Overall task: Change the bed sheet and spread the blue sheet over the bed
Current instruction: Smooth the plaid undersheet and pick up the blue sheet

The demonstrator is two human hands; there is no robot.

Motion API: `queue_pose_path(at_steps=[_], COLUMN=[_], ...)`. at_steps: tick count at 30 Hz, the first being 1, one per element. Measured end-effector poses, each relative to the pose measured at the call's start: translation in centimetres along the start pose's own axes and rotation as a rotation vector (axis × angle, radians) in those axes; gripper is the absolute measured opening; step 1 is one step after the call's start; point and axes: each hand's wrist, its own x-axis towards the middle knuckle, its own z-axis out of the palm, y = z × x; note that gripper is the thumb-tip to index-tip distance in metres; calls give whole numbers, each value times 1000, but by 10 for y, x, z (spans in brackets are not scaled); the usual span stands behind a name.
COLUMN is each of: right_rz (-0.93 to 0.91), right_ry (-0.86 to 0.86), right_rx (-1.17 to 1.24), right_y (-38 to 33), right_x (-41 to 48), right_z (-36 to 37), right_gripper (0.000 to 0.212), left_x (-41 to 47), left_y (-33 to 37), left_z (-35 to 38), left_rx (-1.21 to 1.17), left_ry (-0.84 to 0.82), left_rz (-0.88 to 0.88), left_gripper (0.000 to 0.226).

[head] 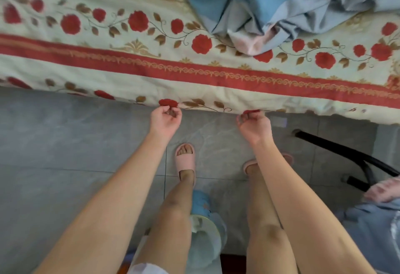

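Both hands are down at the near hem, fingers curled in. The left hand (pixel 165 120) pinches the hanging edge of the cream floral sheet (pixel 129 68), the cotton one with red roses and a red border band. The right hand (pixel 254 123), just to its right, is hooked round the same edge at another rose. Nearest of all, two feet in soft pink slippers (pixel 185 161) stand on the grey floor tiles (pixel 65 143), with a black curved chair leg (pixel 346 156) off to the right.

Moving up, the floral cover lies flat across the mattress, so the old sheet looks not yet stripped. This reads as the start of pulling it off. At the far right, the crumpled pale blue sheet (pixel 270 3) sits heaped on top of the floral one.

Next move, as I judge it, is a firm pull on the hem toward the near side. That blue bundle rides on the cloth, though, and may need lifting clear first.
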Motion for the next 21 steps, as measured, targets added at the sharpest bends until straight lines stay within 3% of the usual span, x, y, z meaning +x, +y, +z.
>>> queue_pose_path(at_steps=[9, 11, 15, 18, 21], right_rz=[15, 1, -49, -34, -35], right_ry=[-133, -63, 127, 262, 335], right_rx=[-56, -60, -153, -311, -438], right_y=[52, 55, 55, 52, 48], right_x=[-6, -2, 7, 12, 23], right_z=[19, 21, 20, 22, 30], right_gripper=[35, 45, 34, 30, 26], left_x=[11, 16, 23, 22, 23], left_y=[27, 29, 26, 22, 16], left_z=[-8, -8, -8, -10, 1], left_rx=[85, 88, 269, 266, 149], left_ry=[-131, -91, 61, 194, 273], left_rz=[-60, -7, 76, 79, 89], left_gripper=[35, 35, 24, 15, 31])
